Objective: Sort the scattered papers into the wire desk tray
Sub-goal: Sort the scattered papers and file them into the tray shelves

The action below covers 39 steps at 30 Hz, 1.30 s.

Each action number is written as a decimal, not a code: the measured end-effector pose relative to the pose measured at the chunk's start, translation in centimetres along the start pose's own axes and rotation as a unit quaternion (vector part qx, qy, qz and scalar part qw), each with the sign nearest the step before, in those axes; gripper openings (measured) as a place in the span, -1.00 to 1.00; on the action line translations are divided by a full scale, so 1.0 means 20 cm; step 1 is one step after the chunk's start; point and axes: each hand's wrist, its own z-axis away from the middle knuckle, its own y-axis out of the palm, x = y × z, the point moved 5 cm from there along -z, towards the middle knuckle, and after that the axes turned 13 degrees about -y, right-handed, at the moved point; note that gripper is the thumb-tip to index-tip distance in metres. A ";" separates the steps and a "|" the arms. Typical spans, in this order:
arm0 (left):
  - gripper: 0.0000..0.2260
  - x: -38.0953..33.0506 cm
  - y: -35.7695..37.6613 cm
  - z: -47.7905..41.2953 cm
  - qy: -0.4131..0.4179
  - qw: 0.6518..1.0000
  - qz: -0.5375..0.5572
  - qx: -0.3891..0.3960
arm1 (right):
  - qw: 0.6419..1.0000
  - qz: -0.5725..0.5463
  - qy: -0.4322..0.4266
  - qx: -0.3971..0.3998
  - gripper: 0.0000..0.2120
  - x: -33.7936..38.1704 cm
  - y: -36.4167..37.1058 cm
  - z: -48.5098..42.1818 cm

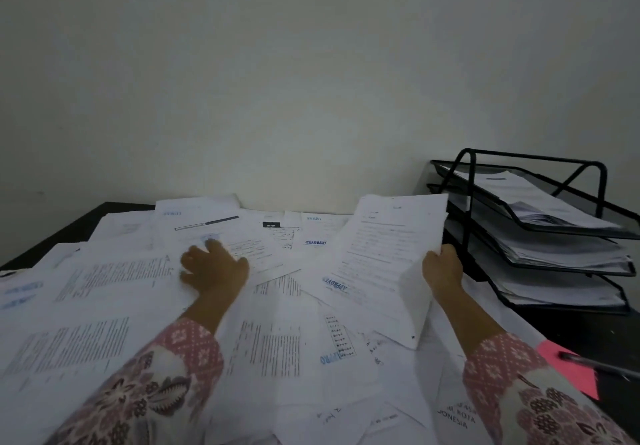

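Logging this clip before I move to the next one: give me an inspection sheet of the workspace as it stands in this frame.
Surface: dark desk, almost wholly covered by paper.
Job's things: scattered white printed papers, overlapping, some with blue stamps; black three-tier wire desk tray at the right, paper in every tier; small sheaf of white sheets lifted off the pile.
Clutter: pink paper note with a dark pen on it, near right.
Grippers: left hand rests on the papers, fingers spread; right hand grips the sheaf's right edge.
Cables: nothing seen.
Surroundings: plain pale wall behind the desk.
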 end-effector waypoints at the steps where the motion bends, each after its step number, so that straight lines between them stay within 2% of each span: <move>1: -0.39 0.04 -0.01 -0.06 -0.034 0.999 -0.030 0.008 | 0.999 -0.033 0.021 -0.003 -0.70 -0.01 0.01 -0.01; 4: -0.24 0.15 -0.03 -0.18 -0.082 0.993 -0.081 0.034 | 0.993 -0.085 0.073 0.030 -0.69 -0.07 0.06 -0.02; 9: -0.28 0.20 -0.07 -0.21 -0.032 0.987 -0.157 0.003 | 0.990 -0.044 0.103 0.085 -0.68 -0.12 0.13 0.02; 13: -0.34 0.20 -0.09 -0.19 -0.010 0.993 -0.113 0.020 | 0.990 -0.066 0.101 0.067 -0.57 -0.12 0.12 0.02; 17: -0.28 0.21 -0.11 -0.19 -0.002 0.997 0.009 0.072 | 0.985 -0.111 0.118 0.057 -0.53 -0.13 0.09 0.01; 20: -0.37 0.19 -0.14 -0.19 0.025 0.993 0.061 0.095 | 0.981 -0.143 0.121 0.047 -0.50 -0.13 0.06 0.01; 27: -0.48 0.22 -0.21 -0.25 0.057 0.990 0.022 0.130 | 0.962 -0.227 0.141 0.045 -0.53 -0.14 0.03 0.01; 31: -0.51 0.20 -0.19 -0.18 0.084 0.972 0.027 0.219 | 0.958 -0.244 0.134 0.072 -0.58 -0.11 0.06 0.04; 33: -0.59 0.17 -0.16 -0.13 0.085 0.961 0.048 0.261 | 0.963 -0.217 0.124 0.103 -0.58 -0.06 0.09 0.09; 36: -0.75 0.12 -0.09 -0.05 0.066 0.945 0.067 0.313 | 0.966 -0.194 0.101 0.141 -0.57 0.00 0.18 0.16; 39: -0.92 0.11 -0.02 0.03 -0.003 0.920 0.124 0.372 | 0.968 -0.167 0.070 0.176 -0.58 0.06 0.27 0.23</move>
